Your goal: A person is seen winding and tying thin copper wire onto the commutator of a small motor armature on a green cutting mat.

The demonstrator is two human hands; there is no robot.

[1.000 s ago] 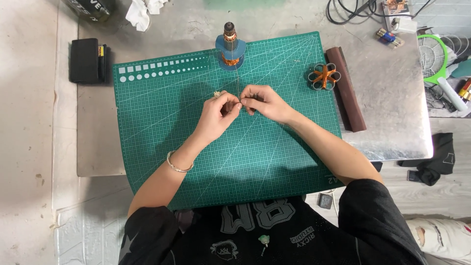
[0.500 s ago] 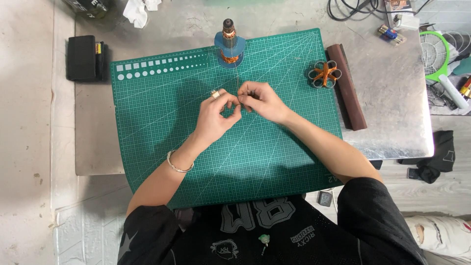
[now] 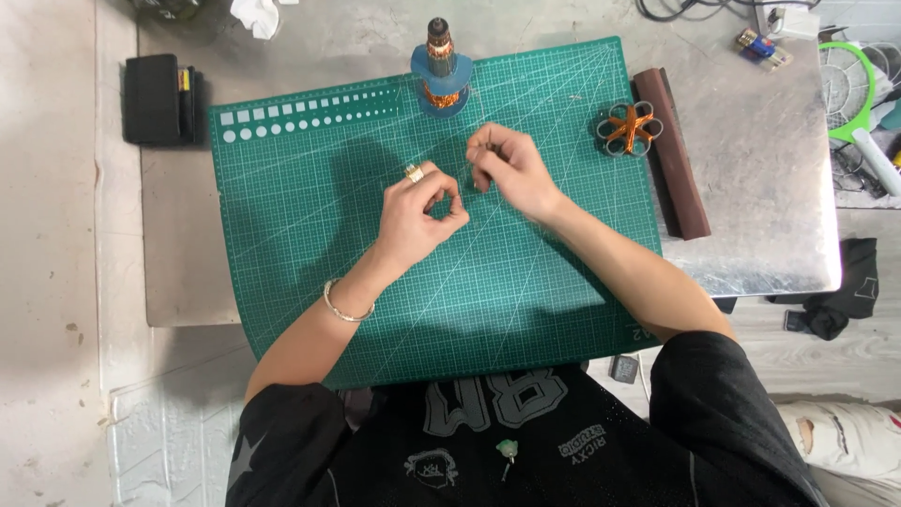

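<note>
A fine wire, barely visible, is pinched by left hand (image 3: 424,205) and right hand (image 3: 505,167); the copper-wound armature (image 3: 440,70) stands untouched beyond.

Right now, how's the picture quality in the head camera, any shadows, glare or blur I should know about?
Head view: even overhead light, no motion blur. The left hand and right hand cast soft dark shadows leftward on the green cutting mat. Mild dull sheen on the metal table, no harsh glare. Wide-angle lens bows the mat's edges slightly. Anything pinched between the fingertips is too thin to resolve.
</note>
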